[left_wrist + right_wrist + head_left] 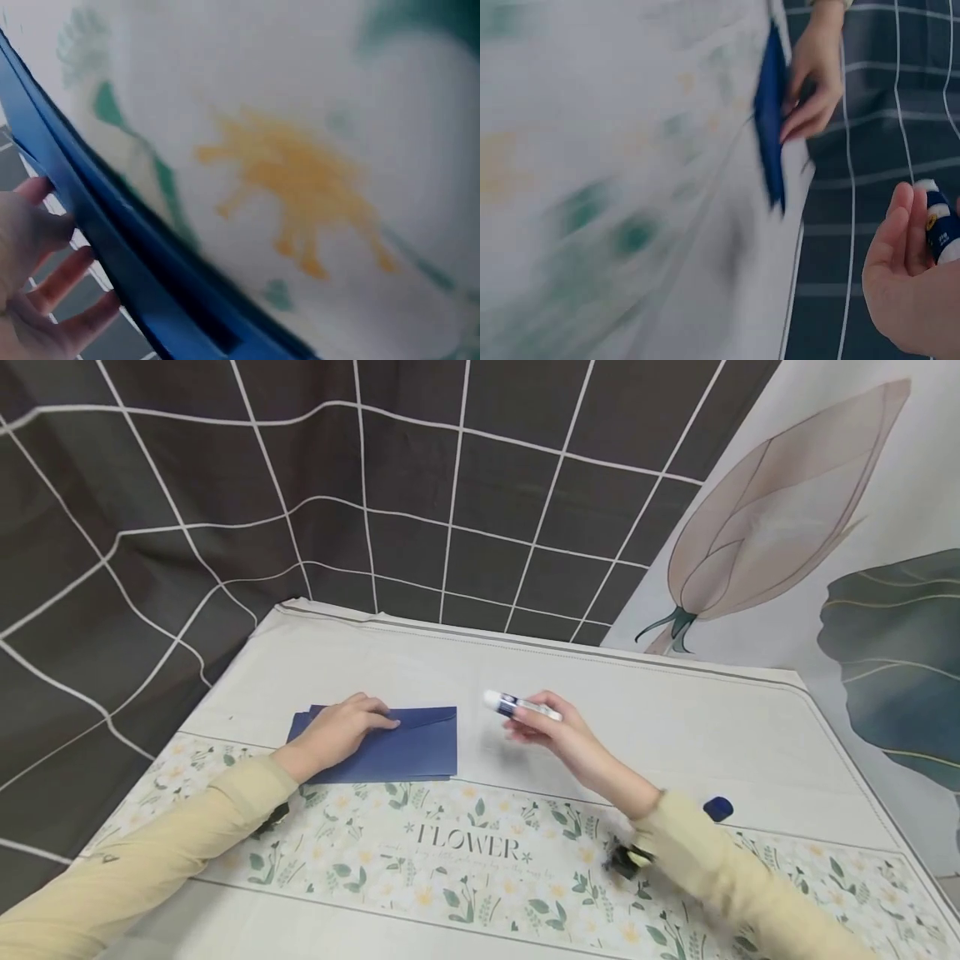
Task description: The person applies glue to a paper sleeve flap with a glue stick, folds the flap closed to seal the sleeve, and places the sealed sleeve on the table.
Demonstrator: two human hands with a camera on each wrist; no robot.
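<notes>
Several dark blue envelopes (412,752) lie stacked on the tablecloth, the top one with its flap edge toward the far side. My left hand (341,735) rests on the stack's left part, thumb stretched to the right. In the left wrist view, its fingers (64,281) touch the blue paper, whose layers stand slightly apart at the edge. My right hand (551,727) holds a white and navy glue stick (508,703) in the air, right of the envelopes. The stick's white end points left toward them. Part of the stick (939,217) is hidden by the fingers in the right wrist view.
A small dark blue cap (718,809) lies on the table beyond the right sleeve. The pale tablecloth (615,710) carries a floral band with the word FLOWER. Behind the table hangs a dark curtain (405,477) with a white grid, beside a leaf-patterned one (750,527).
</notes>
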